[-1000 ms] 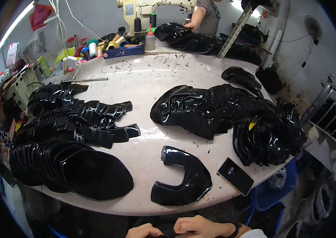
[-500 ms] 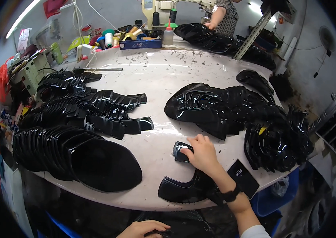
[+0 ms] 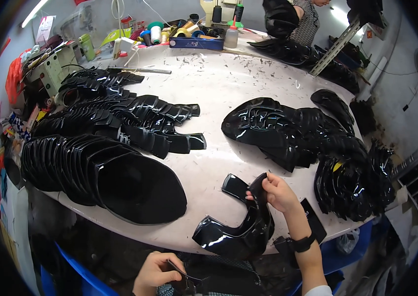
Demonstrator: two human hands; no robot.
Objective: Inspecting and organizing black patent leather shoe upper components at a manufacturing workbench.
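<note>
My right hand [image 3: 282,196] pinches the raised end of a glossy black curved shoe-upper piece [image 3: 238,237] between thumb and fingers. The rest of this piece lies at the table's front edge. Just left of my fingers rests a short glossy black end [image 3: 233,186]; whether it belongs to the same piece I cannot tell. Below the table edge, my left hand [image 3: 157,274] is closed on a thin black piece [image 3: 178,269] with its edge turned up. Most of that piece is lost against the dark background.
Overlapping black oval pieces [image 3: 140,187] lie at left, with more cut pieces [image 3: 154,108] behind. Further black pieces [image 3: 268,123] are heaped at right, near a phone [image 3: 314,217]. At the back are a blue thread tray [image 3: 196,43], a bottle [image 3: 231,35] and a person [image 3: 307,22].
My right hand has shifted right and lifted one end of the black piece. My left hand has risen further into view with its piece. The far person's black bundle is now raised; the whole view has shifted.
</note>
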